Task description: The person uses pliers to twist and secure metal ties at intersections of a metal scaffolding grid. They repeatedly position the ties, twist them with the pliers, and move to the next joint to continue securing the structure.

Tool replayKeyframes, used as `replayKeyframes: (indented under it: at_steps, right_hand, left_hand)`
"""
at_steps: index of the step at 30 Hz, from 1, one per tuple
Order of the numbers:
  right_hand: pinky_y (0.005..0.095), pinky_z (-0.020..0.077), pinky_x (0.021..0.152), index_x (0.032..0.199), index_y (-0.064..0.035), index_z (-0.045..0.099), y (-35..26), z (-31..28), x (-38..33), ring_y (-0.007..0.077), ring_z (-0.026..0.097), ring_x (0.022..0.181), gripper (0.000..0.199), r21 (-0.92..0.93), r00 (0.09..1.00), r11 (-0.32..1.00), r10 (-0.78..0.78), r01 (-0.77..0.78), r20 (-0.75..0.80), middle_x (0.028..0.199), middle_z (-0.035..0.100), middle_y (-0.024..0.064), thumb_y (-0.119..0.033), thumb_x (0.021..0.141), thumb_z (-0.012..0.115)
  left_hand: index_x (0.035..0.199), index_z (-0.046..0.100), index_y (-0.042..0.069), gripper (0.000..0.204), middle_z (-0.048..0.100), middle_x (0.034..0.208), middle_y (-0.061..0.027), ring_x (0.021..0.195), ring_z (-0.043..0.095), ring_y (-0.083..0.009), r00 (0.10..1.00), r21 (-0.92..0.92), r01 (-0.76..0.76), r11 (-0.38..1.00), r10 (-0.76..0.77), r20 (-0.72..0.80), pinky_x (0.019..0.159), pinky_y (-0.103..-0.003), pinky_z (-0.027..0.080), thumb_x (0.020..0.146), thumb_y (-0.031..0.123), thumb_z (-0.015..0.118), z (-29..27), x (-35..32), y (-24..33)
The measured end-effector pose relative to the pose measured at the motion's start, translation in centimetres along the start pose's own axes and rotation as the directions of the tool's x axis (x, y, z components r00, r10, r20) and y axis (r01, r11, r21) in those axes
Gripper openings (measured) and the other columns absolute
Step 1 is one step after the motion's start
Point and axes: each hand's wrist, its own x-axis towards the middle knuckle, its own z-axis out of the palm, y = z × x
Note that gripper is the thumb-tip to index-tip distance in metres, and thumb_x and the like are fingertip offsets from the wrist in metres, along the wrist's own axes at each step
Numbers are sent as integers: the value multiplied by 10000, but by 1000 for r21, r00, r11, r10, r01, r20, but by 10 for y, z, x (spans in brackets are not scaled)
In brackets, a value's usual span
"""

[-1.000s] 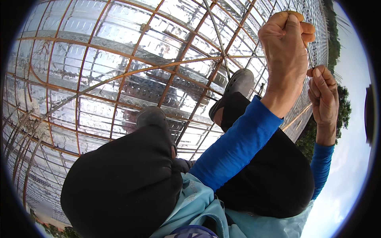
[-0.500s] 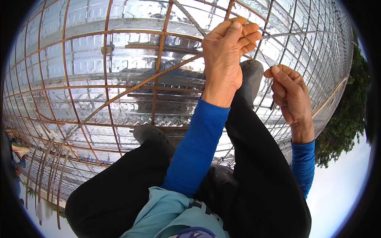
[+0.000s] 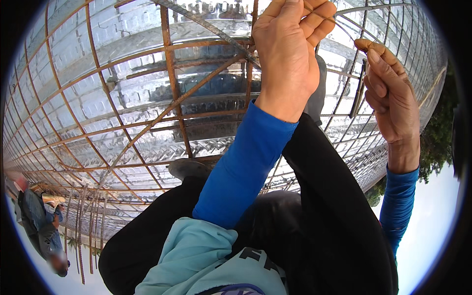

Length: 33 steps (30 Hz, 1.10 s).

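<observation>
While a thin wire [image 3: 345, 31] is pinched by the left hand [image 3: 290, 64] and right hand [image 3: 393, 93], far right over the rebar grid [image 3: 169, 46], it could be sprung loose and snagged if either pinch is slackened.

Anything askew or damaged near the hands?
Possibly: left of the left hand, a rusty bar and a grey bar slant across the otherwise squarely crossing grid. That may be deliberate. I see no clear breakage or spill.
</observation>
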Motion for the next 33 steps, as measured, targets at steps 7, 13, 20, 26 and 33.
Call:
replayKeyframes:
  at_steps: [7, 13, 20, 26, 33]
  right_hand:
    - [304, 570, 937, 1159, -69, 770, 6, -6, -1, 127, 729, 1016, 184, -568, 834, 663, -546, 488, 79, 1084, 789, 72, -168, 1007, 737]
    - [243, 467, 685, 1159, -70, 769, 3, -15, -5, 54, 613, 767, 170, -782, 793, 428, -594, 454, 136, 909, 750, 16, -116, 997, 750]
    - [248, 290, 512, 1174, -94, 770, 4, -24, -6, 9, 409, 542, 168, -803, 758, 326, -614, 499, 222, 761, 680, -36, -110, 1014, 724]
    - [248, 511, 666, 1186, -96, 768, -18, -48, -9, 66, 644, 740, 188, -770, 746, 239, -525, 591, 410, 995, 779, 39, -72, 1012, 701]
    - [271, 564, 807, 1143, -6, 725, -47, -5, -13, 149, 723, 922, 153, -582, 639, 276, -448, 765, 626, 1049, 754, 95, 12, 999, 676]
  left_hand:
    - [1329, 541, -106, 369, 623, 1307, -249, 1194, 650, -295, 986, 123, -149, 981, 138, 97, 1023, -391, 530, 1092, 175, 518, -9, -4, -18]
    - [1165, 607, -39, 240, 715, 1037, -188, 943, 734, -266, 993, -114, -2, 993, -11, -116, 800, -373, 609, 1081, 156, 495, 1, 6, -32]
    - [1046, 635, -16, 211, 743, 935, -173, 824, 756, -274, 990, 104, 104, 989, -93, -109, 748, -383, 636, 1060, 155, 512, 8, 4, -22]
    - [1104, 592, -71, 199, 621, 966, -264, 866, 632, -355, 845, 862, -507, 29, 215, 490, 748, -478, 487, 1000, 98, 571, -10, -17, 19]
    - [1046, 670, -47, 206, 663, 835, -200, 713, 621, -324, 618, 570, -620, -540, -783, -70, 647, -426, 496, 1033, 150, 611, 101, -25, 142]
